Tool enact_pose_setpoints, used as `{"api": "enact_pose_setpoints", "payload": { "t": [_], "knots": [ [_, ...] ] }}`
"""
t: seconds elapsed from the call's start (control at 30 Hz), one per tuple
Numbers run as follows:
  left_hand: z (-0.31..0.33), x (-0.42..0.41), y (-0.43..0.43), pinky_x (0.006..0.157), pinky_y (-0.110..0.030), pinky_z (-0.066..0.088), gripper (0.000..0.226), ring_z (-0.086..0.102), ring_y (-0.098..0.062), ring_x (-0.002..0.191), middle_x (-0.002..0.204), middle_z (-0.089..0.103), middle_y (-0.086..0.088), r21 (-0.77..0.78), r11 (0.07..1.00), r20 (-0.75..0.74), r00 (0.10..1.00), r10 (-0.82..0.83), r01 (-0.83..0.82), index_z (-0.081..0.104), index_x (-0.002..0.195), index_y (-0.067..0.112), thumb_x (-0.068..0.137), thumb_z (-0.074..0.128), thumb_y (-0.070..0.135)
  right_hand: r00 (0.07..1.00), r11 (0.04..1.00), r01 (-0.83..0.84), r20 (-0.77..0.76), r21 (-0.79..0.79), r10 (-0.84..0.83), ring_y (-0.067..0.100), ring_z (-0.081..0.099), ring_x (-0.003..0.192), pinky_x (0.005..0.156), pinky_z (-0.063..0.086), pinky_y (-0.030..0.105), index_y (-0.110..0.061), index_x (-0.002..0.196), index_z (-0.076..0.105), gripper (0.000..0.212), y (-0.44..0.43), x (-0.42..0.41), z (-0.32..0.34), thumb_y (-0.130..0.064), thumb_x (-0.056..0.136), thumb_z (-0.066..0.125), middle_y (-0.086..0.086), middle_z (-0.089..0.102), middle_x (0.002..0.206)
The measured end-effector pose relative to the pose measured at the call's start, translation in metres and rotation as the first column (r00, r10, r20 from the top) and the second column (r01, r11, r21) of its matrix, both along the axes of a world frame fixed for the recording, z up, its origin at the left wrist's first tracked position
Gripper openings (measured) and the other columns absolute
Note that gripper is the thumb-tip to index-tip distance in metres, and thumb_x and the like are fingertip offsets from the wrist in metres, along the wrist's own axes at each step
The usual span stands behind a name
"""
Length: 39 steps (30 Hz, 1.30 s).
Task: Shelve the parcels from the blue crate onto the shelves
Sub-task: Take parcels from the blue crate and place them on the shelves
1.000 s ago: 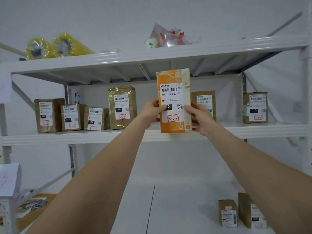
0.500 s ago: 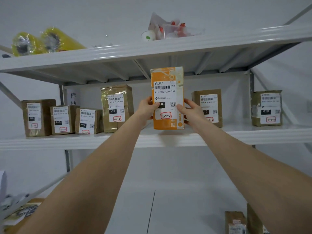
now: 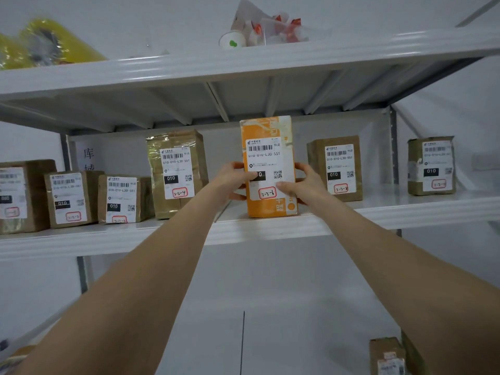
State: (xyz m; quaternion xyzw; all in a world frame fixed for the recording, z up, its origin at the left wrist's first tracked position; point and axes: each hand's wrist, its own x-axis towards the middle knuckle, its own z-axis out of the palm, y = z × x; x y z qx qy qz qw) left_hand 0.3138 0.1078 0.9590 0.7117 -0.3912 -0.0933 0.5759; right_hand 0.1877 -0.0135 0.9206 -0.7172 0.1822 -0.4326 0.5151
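Observation:
An orange and white parcel (image 3: 267, 139) with a white shipping label stands upright on the middle shelf (image 3: 405, 209), its base touching the shelf near the front edge. My left hand (image 3: 232, 182) grips its left side with fingers curled round the edge. My right hand (image 3: 305, 185) grips its right side, the thumb lying across the label. The parcel stands between a tall brown parcel (image 3: 177, 171) on the left and another brown parcel (image 3: 336, 167) on the right. The blue crate is out of view.
More brown labelled parcels (image 3: 73, 198) line the same shelf at left, and one (image 3: 431, 165) stands far right. The top shelf (image 3: 243, 66) holds yellow tape rolls (image 3: 40, 44) and a paper cup (image 3: 232, 40). Two small parcels (image 3: 387, 355) sit on the lower shelf.
Both hands carried the orange parcel forward and down until its base came to rest on the middle shelf. The camera moved closer to the shelves.

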Motion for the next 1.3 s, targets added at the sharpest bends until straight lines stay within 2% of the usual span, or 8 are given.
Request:
{"api": "enact_pose_setpoints", "payload": {
  "t": [0.2,0.3,0.37,0.43,0.5,0.57,0.73,1.3],
  "knots": [
    [0.012,0.008,0.0,0.09,-0.042,0.052,0.068,0.054,-0.025,0.117,0.134,0.053,-0.007,0.12,0.992,0.115,0.993,0.018,-0.032,0.034,0.14,0.014,0.085,0.067,0.035,0.992,0.992,0.067,-0.103,-0.107,-0.078,0.019,0.065,0.091,0.065,0.055,0.028,-0.021,0.144,0.028,0.081,0.008,0.004,0.0,-0.017,0.08,0.077,0.009,0.059,0.127],
    [0.029,0.004,0.002,0.103,-0.044,0.042,0.085,0.041,-0.029,0.132,0.147,0.037,-0.01,-0.028,0.993,0.27,0.956,0.115,-0.111,0.02,0.148,0.011,0.083,0.071,0.031,0.948,0.933,0.235,-0.148,-0.274,-0.283,0.027,0.05,0.125,0.084,0.052,0.037,-0.021,0.151,0.018,0.095,0.012,0.002,0.007,-0.024,0.078,0.079,0.01,0.035,0.149],
    [0.043,0.0,0.004,0.108,-0.044,0.036,0.094,0.031,-0.029,0.139,0.155,0.023,-0.011,-0.193,0.96,0.448,0.853,0.269,-0.201,0.013,0.151,0.014,0.08,0.073,0.028,0.885,0.823,0.368,-0.107,-0.432,-0.452,0.028,0.038,0.135,0.096,0.046,0.042,-0.025,0.152,0.012,0.103,0.017,-0.001,0.011,-0.033,0.075,0.08,0.007,0.018,0.156],
    [0.054,-0.004,0.005,0.108,-0.042,0.035,0.096,0.029,-0.027,0.14,0.155,0.02,-0.009,-0.264,0.93,0.624,0.689,0.368,-0.257,0.012,0.151,0.017,0.078,0.074,0.028,0.829,0.696,0.42,-0.066,-0.583,-0.556,0.028,0.033,0.138,0.095,0.046,0.04,-0.03,0.152,0.006,0.108,0.02,-0.003,0.013,-0.042,0.073,0.08,0.004,0.009,0.158],
    [0.06,-0.008,0.001,0.11,-0.042,0.032,0.099,0.025,-0.026,0.141,0.154,0.021,-0.008,-0.213,0.928,0.777,0.523,0.351,-0.306,0.01,0.152,0.019,0.077,0.075,0.03,0.777,0.597,0.379,-0.107,-0.708,-0.62,0.029,0.032,0.138,0.092,0.048,0.04,-0.038,0.151,-0.001,0.11,0.025,-0.002,0.011,-0.047,0.074,0.077,0.005,0.0,0.16],
    [0.061,-0.011,-0.005,0.111,-0.044,0.03,0.099,0.02,-0.026,0.142,0.154,0.022,-0.006,-0.114,0.928,0.865,0.425,0.268,-0.354,0.01,0.152,0.02,0.077,0.074,0.032,0.734,0.543,0.3,-0.174,-0.785,-0.656,0.03,0.041,0.132,0.087,0.051,0.039,-0.042,0.15,-0.004,0.105,0.03,0.002,0.007,-0.047,0.079,0.073,0.006,-0.002,0.16],
    [0.063,-0.015,-0.023,0.111,-0.042,0.033,0.092,0.025,-0.028,0.138,0.147,0.028,-0.008,-0.057,0.935,0.884,0.418,0.211,-0.351,0.022,0.147,0.016,0.074,0.077,0.03,0.739,0.548,0.284,-0.185,-0.787,-0.648,0.026,0.057,0.104,0.077,0.05,0.034,-0.043,0.149,0.006,0.094,0.028,0.008,0.001,-0.038,0.083,0.072,0.009,0.022,0.146],
    [0.055,0.011,-0.056,0.109,-0.037,0.035,0.093,0.028,-0.024,0.136,0.146,0.027,-0.008,-0.084,0.937,0.865,0.442,0.238,-0.34,0.021,0.148,0.014,0.074,0.078,0.02,0.731,0.572,0.31,-0.195,-0.759,-0.654,0.028,0.059,0.099,0.079,0.052,0.038,-0.044,0.147,0.01,0.092,-0.004,0.038,-0.002,-0.031,0.082,0.074,0.01,0.033,0.132]
  ]
}}
